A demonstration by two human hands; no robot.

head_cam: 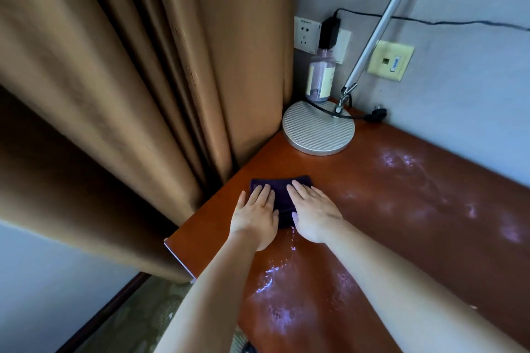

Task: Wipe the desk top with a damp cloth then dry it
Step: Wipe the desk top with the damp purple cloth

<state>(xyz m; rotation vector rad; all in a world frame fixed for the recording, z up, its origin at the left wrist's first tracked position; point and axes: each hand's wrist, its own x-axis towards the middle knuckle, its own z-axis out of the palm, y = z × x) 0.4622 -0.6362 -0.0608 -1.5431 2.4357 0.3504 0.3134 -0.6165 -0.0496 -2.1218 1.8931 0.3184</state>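
— What's on the tabletop (401,180)?
— Wet streaks, a lamp base (318,130) at the back corner, perhaps a bottle (320,74) behind it.
— And the cloth (279,190)?
— Near the left edge, under the left hand (256,213) and right hand (312,213), both flat, fingers straight, no grip closed.

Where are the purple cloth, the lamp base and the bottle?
purple cloth (282,185): head view, far edge beyond the fingers.
lamp base (317,132): head view, ribbed top.
bottle (320,77): head view, label.

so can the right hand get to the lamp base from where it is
Probably yes: the right hand lies flat on the cloth, and only bare desk top separates it from the lamp base.
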